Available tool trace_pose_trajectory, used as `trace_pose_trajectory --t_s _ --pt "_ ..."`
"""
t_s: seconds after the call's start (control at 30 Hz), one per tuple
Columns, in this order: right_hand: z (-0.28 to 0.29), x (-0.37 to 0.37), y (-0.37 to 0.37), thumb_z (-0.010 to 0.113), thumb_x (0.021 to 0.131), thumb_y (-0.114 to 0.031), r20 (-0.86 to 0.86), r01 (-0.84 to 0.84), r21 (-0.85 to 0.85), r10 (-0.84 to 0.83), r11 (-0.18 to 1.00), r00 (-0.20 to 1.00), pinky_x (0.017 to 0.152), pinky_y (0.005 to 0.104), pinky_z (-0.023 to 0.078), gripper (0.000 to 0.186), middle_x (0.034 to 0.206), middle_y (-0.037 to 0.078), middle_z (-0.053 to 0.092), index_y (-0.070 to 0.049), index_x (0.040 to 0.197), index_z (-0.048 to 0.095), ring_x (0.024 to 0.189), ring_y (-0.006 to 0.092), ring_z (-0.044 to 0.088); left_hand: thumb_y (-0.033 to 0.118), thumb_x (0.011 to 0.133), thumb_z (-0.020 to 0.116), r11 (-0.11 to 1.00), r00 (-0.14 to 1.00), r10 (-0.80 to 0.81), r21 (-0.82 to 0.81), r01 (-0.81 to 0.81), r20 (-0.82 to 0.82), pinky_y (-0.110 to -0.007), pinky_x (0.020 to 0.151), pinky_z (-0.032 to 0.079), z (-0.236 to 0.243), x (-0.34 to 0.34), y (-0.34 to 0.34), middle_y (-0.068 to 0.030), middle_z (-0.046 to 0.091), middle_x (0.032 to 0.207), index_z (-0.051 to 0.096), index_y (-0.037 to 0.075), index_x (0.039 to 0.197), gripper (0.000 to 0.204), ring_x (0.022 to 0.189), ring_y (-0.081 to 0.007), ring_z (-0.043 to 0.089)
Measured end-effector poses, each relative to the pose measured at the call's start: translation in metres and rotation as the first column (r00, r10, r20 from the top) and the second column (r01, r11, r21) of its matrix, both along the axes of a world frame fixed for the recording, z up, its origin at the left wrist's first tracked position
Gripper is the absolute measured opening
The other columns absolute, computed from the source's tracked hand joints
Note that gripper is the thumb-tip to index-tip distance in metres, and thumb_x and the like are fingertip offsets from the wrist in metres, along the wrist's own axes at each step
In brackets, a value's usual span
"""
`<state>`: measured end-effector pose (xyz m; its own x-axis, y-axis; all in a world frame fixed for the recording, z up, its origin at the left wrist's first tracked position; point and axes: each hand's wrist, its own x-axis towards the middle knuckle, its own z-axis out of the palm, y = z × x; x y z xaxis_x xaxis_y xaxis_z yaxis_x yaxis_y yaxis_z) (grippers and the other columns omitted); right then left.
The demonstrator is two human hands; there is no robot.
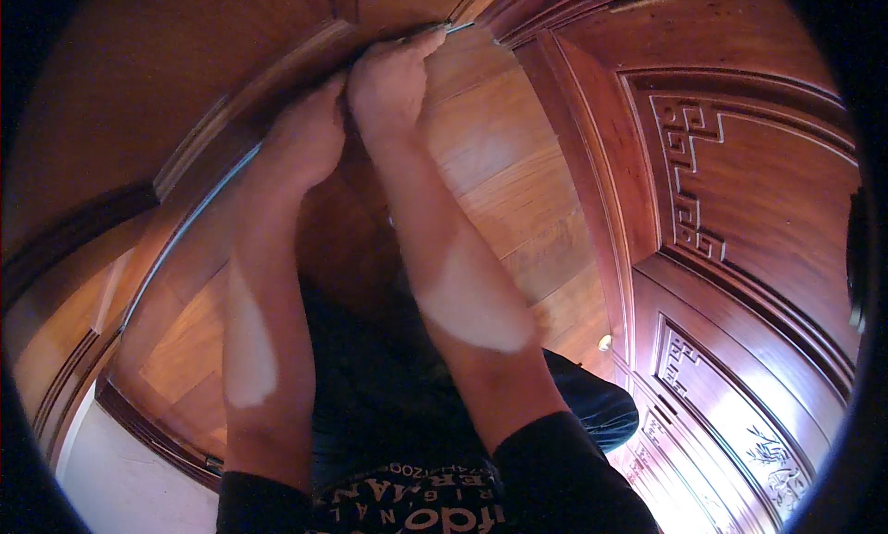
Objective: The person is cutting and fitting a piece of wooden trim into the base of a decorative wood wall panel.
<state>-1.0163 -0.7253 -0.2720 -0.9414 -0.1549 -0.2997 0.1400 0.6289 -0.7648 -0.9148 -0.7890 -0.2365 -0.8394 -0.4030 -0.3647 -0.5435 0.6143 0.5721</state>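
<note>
A thin pale blue strip (199, 208) runs along the edge of the dark brown wooden panel (236, 48) in front of me, and shows again past my right hand. Both my arms reach up to that edge. My left hand (310, 131) is bent at the wrist against the shaded edge, its fingers mostly hidden. Close beside it on the right, my right hand (388, 80) is closed, with one digit stretched along the edge towards the strip's far end. Whatever lies under its curled fingers is hidden. The two hands nearly touch.
Wood plank flooring (518, 192) lies below the hands. Along the right stands a reddish-brown carved wooden door (758, 192), with more glossy carved panels (731, 414) behind it at lower right. A white wall (129, 469) shows at lower left.
</note>
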Motion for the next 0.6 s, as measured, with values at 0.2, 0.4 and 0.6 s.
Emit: trace_pose_trajectory --t_s 0.2,0.4,0.6 --pt "0.001 -0.004 0.005 0.042 0.100 -0.025 -0.021 -0.010 0.003 0.010 1.000 1.000 0.102 0.0560 0.049 0.080 0.118 0.041 0.064 0.013 0.156 0.001 0.113 0.0564 0.061 0.013 0.103 0.040 1.000 1.000 0.010 -0.001 -0.010 -0.010 -0.051 0.113 0.042 0.005 -0.005 0.005 -0.0269 0.057 0.142 0.050 0.006 0.149 0.047 0.133 -0.0443 0.053" --pt "0.017 -0.006 0.006 0.043 0.100 -0.027 0.064 -0.062 0.045 0.059 0.997 0.996 0.101 0.0551 0.050 0.080 0.116 0.041 0.065 0.015 0.156 0.003 0.112 0.0543 0.063 0.014 0.104 0.041 0.999 1.000 0.010 -0.050 -0.010 -0.010 -0.052 0.112 0.043 0.005 -0.005 0.007 -0.0271 0.059 0.139 0.052 0.007 0.147 0.045 0.130 -0.0449 0.055" --pt "-0.001 -0.011 0.012 0.044 0.101 -0.026 -0.058 -0.181 0.080 0.186 0.980 0.981 0.100 0.0536 0.051 0.081 0.117 0.041 0.064 0.017 0.155 0.003 0.112 0.0535 0.063 0.015 0.103 0.043 0.994 0.998 0.017 -0.102 -0.024 -0.065 -0.054 0.107 0.047 -0.010 -0.009 0.012 -0.0270 0.063 0.132 0.054 0.011 0.145 0.044 0.122 -0.0465 0.060"
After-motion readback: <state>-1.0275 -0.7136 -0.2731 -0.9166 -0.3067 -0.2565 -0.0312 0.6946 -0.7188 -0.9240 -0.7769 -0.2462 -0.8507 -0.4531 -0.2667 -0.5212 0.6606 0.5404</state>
